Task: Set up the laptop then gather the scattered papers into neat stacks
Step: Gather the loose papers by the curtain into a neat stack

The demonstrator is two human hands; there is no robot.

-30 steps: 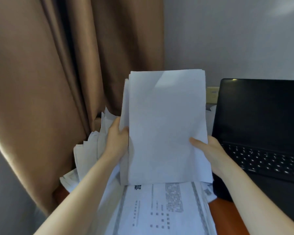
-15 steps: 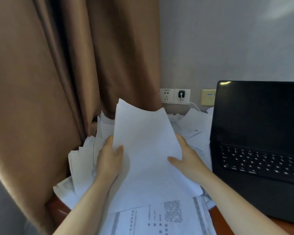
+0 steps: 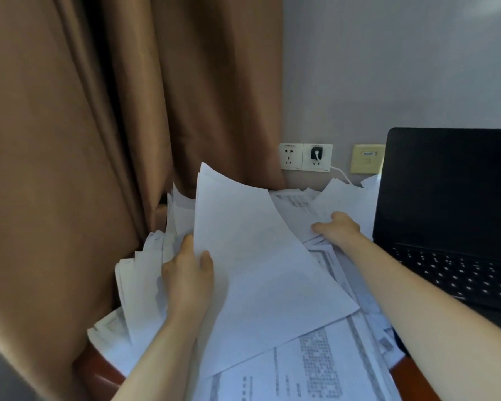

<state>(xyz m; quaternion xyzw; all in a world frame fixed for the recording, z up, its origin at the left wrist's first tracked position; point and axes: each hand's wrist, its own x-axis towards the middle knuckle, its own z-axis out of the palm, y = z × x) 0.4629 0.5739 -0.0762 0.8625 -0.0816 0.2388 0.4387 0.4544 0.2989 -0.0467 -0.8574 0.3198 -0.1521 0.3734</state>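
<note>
My left hand [image 3: 189, 277] grips the left edge of a stack of blank white sheets [image 3: 261, 270], thumb on top, tilted over the paper pile. My right hand [image 3: 337, 228] is off the stack and reaches to loose printed papers [image 3: 298, 206] at the back, fingers curled on a sheet's edge. More printed pages [image 3: 315, 363] lie flat near me, and crumpled sheets [image 3: 141, 285] lean at the left. An open black laptop [image 3: 451, 215] with a dark screen stands at the right.
A brown curtain [image 3: 99, 140] hangs at the left and behind the papers. Wall sockets [image 3: 305, 156] with a white plugged cable sit on the grey wall. The reddish wooden desk edge [image 3: 99, 371] shows at the bottom left.
The stack was held upright in both hands, then lowered and tilted onto the pile. My right hand let go and moved back right to the loose papers.
</note>
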